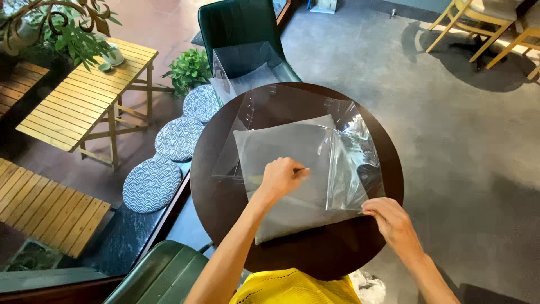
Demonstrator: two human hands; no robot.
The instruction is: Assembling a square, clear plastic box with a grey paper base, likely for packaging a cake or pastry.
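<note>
On the round dark table (225, 191) lies a flat grey cushion cover (287, 169), half inside a clear plastic bag (349, 163); the left hand (281, 177) rests fisted on the soft, light cloth, while the right hand (388, 217) pinches the thin, slippery bag's near corner

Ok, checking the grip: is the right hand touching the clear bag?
Touching: the head view shows the right hand pinching the clear bag at its near corner.
</note>
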